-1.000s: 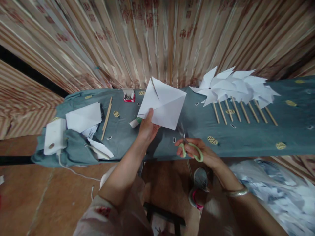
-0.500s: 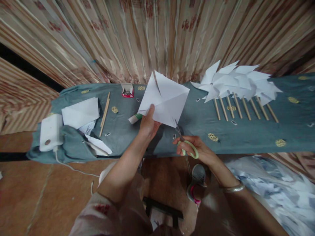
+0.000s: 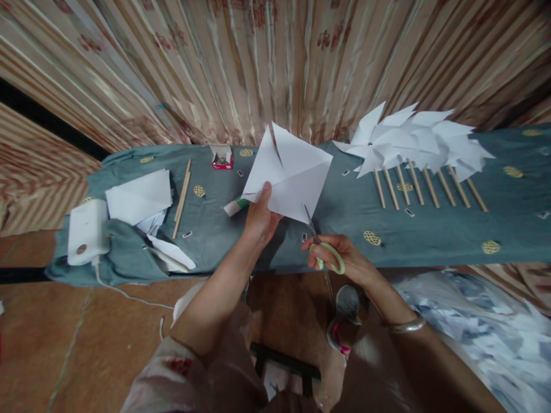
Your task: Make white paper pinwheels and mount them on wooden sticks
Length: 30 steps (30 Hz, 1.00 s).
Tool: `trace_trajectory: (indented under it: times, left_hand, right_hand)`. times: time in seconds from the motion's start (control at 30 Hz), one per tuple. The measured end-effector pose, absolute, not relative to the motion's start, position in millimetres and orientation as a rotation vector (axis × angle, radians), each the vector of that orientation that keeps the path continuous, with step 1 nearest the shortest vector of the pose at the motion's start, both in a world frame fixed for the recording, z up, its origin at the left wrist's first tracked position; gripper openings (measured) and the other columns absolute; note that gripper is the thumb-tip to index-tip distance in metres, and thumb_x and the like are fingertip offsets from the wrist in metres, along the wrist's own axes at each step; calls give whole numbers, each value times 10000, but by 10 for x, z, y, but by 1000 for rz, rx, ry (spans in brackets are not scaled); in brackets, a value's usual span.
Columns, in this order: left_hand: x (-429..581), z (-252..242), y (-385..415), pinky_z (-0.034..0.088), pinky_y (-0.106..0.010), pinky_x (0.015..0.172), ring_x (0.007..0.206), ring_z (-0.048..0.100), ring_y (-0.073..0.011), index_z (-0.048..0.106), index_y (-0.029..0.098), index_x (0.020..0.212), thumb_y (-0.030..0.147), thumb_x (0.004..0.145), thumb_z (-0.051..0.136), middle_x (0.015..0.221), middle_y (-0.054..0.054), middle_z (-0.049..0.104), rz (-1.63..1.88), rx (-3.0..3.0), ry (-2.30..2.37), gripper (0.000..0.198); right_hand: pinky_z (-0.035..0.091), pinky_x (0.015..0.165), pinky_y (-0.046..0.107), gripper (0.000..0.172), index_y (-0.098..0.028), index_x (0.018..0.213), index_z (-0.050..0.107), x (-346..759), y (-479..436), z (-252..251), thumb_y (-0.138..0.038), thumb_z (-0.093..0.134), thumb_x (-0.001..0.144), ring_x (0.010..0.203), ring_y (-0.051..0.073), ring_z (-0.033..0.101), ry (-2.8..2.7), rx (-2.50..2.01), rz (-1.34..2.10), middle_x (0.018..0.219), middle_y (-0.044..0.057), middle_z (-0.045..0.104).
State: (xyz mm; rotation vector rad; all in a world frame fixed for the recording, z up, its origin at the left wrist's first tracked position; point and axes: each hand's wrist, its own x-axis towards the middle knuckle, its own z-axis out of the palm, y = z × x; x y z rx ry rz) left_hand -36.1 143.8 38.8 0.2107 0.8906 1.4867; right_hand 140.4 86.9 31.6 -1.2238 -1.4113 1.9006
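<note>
My left hand (image 3: 260, 217) grips a square white sheet of paper (image 3: 297, 166) by its lower left side, thumb on top. Crossing creases run over the sheet, and a slit reads from its top corner toward the middle. My right hand (image 3: 333, 255) is closed around the light green handles of a pair of scissors (image 3: 317, 236). The blades lie at the sheet's lower right corner, their tips over the paper. Behind my left hand, a green and white tube (image 3: 236, 206) rests on the cloth, partly covered.
White paper pinwheels on wooden sticks (image 3: 413, 143) lie in a row at right. An open red box of small metal pieces (image 3: 222, 157), loose wooden sticks (image 3: 182, 198), stacked paper (image 3: 140, 197) and a white corded device (image 3: 88, 232) are at left. A bulging plastic bag (image 3: 482, 321) stands below right.
The scissor blades have moved slightly further up into the paper from its lower right corner. My left hand and the sheet have hardly moved.
</note>
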Motion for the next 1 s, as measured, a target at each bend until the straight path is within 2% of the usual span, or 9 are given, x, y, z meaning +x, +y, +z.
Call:
trace_trajectory:
  times: [0.23,0.5,1.0]
  left_hand:
    - [-359,354,1438,548,-289,835,828,704,-154,623,177,1110,298,877,646,881,-26,734,1468,216,933,264]
    - [-368,383,1431,551,-228,764,691,672,-101,633,147,1016,263,916,588,803,-8,718,1463,227,929,160]
    - [-380,388,1442,550,-258,819,778,693,-124,625,182,1103,256,912,595,867,-16,733,1484,201,938,207]
  right_hand:
    - [491,544,253,513,-169,793,683,1392,869,339,-660,733,650,544,121,584,-1394,-1220,1881,617,10,649]
    - [480,529,239,525,-163,802,680,1386,858,305,-669,717,664,534,113,575,-1410,-1244,1840,608,6,639]
    - [432,476,219,454,-171,775,688,1372,860,210,-587,790,625,498,86,532,-1294,-1229,1882,567,-21,599]
